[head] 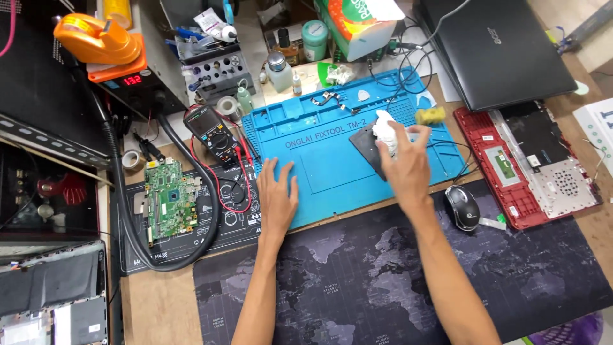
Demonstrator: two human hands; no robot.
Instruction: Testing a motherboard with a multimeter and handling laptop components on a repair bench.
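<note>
Pressing a crumpled white tissue (385, 131) onto a flat dark square plate (370, 148), the right hand (408, 163) clamps it; at nine o'clock, the left hand (277, 195) lies flat, fingers spread, on the blue silicone repair mat (319, 150).

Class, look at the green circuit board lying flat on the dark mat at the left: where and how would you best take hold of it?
Take the green circuit board by its two long bare edges, coming from above, pinching across its narrow width. It lies flat with its components face up, so the edges are probably the safest part.

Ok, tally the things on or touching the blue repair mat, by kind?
Hands: 2, left hand, right hand
White wipe: 1
Dark flat part: 1
Yellow sponge: 1
Small ribbon cable: 1
Total: 6
</note>
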